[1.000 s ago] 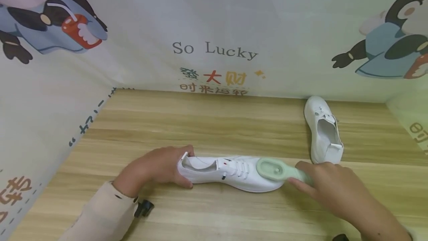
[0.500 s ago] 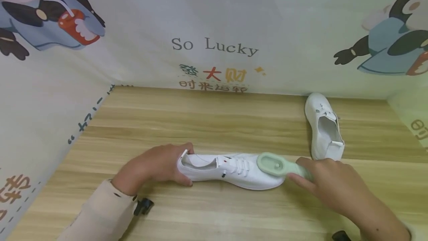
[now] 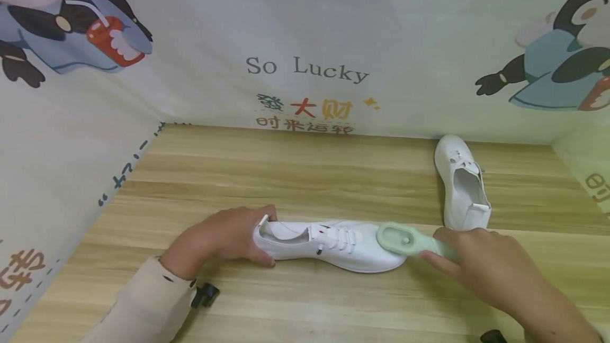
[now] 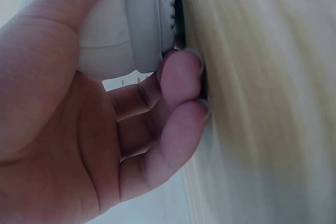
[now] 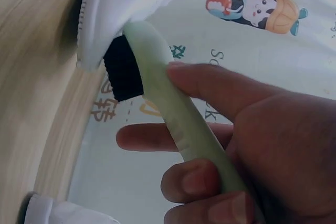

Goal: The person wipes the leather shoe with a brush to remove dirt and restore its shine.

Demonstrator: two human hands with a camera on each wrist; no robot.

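A white lace-up shoe (image 3: 333, 254) lies lengthwise at the front of the wooden surface, its toe pointing right. My left hand (image 3: 232, 234) grips its heel; in the left wrist view, the fingers (image 4: 181, 80) curl near the sole edge, close to the wood. My right hand (image 3: 481, 261) holds a pale green shoe brush (image 3: 405, 240) by its handle, the head over the toe. The right wrist view shows dark bristles (image 5: 123, 69) at the toe (image 5: 100, 35); whether they press on it is hard to tell.
Another white shoe (image 3: 463, 184) stands at the back right, close behind my right hand. A printed cloth (image 3: 305, 25) with cartoon figures and lettering closes off the back and sides of the wooden surface (image 3: 286, 173).
The brush and my right hand have slid right, towards the tip of the toe. My left hand and the gripped shoe have stayed in place.
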